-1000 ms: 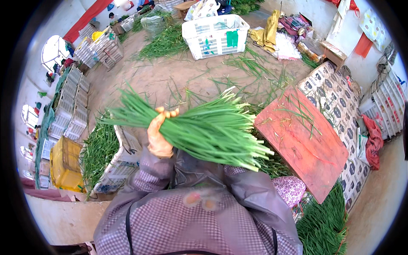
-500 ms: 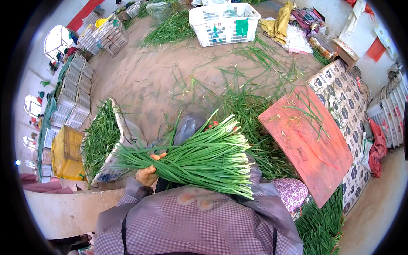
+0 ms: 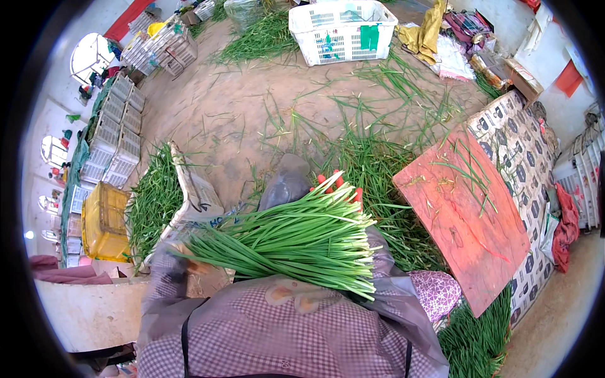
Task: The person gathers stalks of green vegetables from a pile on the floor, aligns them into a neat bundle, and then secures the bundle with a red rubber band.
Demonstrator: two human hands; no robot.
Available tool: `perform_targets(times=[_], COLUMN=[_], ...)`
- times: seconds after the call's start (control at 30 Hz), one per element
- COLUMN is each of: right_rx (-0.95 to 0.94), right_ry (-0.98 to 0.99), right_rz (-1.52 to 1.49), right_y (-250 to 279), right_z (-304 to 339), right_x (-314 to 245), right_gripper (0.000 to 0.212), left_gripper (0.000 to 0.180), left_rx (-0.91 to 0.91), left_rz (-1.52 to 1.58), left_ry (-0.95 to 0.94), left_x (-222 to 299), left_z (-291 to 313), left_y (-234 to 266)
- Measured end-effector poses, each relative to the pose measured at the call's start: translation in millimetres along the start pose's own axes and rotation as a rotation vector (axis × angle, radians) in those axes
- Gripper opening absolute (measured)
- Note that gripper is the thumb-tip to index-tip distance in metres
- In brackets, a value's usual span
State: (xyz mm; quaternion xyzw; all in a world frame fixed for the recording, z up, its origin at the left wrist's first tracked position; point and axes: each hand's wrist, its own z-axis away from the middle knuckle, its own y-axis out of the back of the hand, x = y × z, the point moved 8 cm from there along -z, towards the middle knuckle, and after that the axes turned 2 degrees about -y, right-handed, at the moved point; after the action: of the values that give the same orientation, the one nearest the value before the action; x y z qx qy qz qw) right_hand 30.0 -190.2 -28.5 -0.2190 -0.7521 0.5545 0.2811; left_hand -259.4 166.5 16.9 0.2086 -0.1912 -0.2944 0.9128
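Note:
A thick bunch of garlic chives (image 3: 296,236) lies across in front of my body, its pale cut ends to the right and green tips to the left. My right hand (image 3: 339,184) is wrapped round it near the pale ends. Only its red-orange fingertips show past the far side; the leaves hide the palm. My left hand (image 3: 198,267) is by the green tips at the left, smeared by motion, so its fingers cannot be made out. Just beyond the bunch is a dark, rounded shape (image 3: 287,183), perhaps my knee or boot.
At left, a white crate (image 3: 183,179) holds loose greens, beside a yellow crate (image 3: 104,220). A red board (image 3: 466,220) slants at right above more chives (image 3: 476,337). Loose leaves (image 3: 378,157) litter the floor. Farther off stands a white basket (image 3: 340,53).
My left hand has let go of the bunch's leaf side and moved left and down toward my body. The right hand's red-orange fingertips show more. The view has shifted slightly.

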Motion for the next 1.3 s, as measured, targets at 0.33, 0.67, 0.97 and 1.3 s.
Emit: perform_targets(times=[0.33, 0.67, 0.97, 1.3], right_rx=[-0.04, 0.025, 0.072, 0.359], right_ry=[-0.084, -0.133, 0.196, 0.221], right_rz=[0.031, 0.243, 0.005, 0.587], right_y=[-30, -44, -41, -105], right_z=[3, 20, 31, 25], right_x=[10, 7, -57, -99], right_gripper=[0.073, 0.074, 0.038, 0.03], left_gripper=[0.082, 0.107, 0.097, 0.089], left_rx=[0.221, -0.927, -1.017, -0.983], left_rz=[0.157, 0.64, 0.908, 0.848], left_ry=[-1.196, -0.889, -0.567, -0.694], left_x=[353, 363, 310, 312], left_z=[23, 14, 18, 19], left_y=[49, -117, -141, -138])
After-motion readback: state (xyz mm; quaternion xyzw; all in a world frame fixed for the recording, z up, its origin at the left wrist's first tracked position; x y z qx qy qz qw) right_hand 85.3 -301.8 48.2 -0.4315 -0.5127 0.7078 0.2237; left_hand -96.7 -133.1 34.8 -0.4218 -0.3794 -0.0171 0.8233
